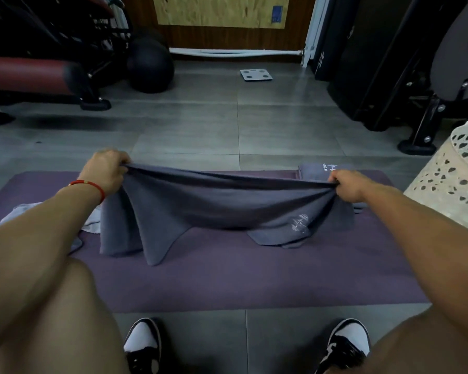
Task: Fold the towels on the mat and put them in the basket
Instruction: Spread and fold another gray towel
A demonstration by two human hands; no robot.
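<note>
Your left hand [107, 171] and right hand [347, 184] each have the fingers closed tight on an upper corner of the dark grey cloth towel [214, 209], which you hold stretched between them above the purple rectangular floor mat [227, 282]. Its lower edge hangs in folds and touches the mat, a pale printed logo showing near your right side. A folded dark grey towel with white lettering [315, 168] lies on the mat's far edge, partly hidden behind your right hand. A crumpled white towel [92, 224] lies on the mat under your left forearm. The cream perforated plastic basket [454, 174] stands just beside the mat's right end
</note>
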